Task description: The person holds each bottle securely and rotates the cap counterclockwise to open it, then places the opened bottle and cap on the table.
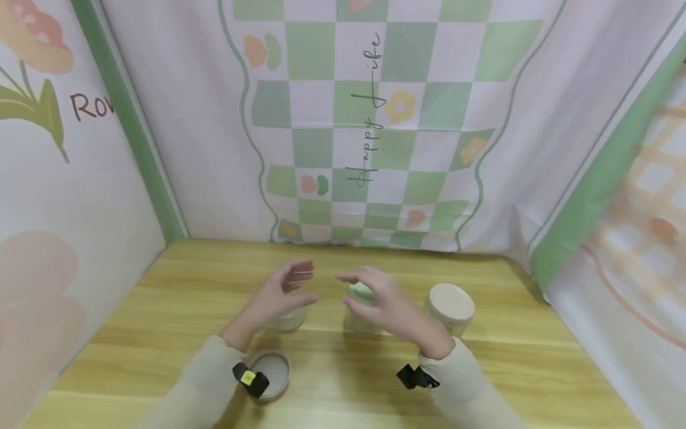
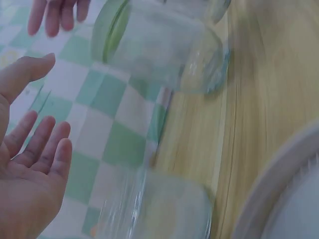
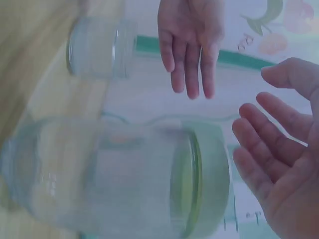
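My left hand [image 1: 280, 295] is held up with fingers spread, above and just behind a small glass jar [image 1: 290, 322] that stands without a lid. Facing it, my right hand [image 1: 379, 298] hovers over a glass jar [image 1: 360, 325] with a pale green lid [image 3: 212, 181]. Both hands are empty, palms turned toward each other. In the right wrist view, the fingers are apart from the green lid. Near my left wrist, a round lid [image 1: 274, 374] lies on the table with its inner side up.
Right of my right hand stands a jar with a cream-coloured top [image 1: 452, 301]. All of these are on a wood-grain table [image 1: 214, 268]. A checked curtain [image 1: 359, 149] hangs along its back edge, and printed cloths close off the left and right sides.
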`<move>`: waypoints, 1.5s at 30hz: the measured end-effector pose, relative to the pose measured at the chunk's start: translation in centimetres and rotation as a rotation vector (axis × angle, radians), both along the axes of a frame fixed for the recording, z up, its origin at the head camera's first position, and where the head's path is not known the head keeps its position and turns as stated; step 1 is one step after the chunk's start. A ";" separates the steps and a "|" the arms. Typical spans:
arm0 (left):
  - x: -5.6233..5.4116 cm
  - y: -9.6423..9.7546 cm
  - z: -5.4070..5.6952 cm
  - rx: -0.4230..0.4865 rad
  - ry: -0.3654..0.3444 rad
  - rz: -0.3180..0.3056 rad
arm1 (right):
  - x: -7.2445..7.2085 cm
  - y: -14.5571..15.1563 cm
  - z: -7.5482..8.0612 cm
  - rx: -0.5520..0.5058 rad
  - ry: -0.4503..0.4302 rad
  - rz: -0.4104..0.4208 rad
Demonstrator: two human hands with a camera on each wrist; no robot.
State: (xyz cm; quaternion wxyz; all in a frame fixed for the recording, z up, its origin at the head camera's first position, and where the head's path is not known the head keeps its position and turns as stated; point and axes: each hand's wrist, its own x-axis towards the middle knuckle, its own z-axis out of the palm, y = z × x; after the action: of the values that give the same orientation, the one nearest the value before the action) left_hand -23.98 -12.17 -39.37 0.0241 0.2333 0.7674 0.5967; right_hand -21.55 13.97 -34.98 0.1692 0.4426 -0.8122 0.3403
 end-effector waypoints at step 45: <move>-1.0 8.2 -3.4 0.003 -0.136 -0.081 | -1.5 3.5 -2.1 0.103 -0.277 -0.431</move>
State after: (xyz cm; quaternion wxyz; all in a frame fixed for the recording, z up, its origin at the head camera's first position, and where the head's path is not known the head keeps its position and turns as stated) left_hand -24.93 -3.96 -42.80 0.0998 0.2232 0.7529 0.6110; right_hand -23.08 17.42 -37.07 0.1023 0.2168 -0.9194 0.3119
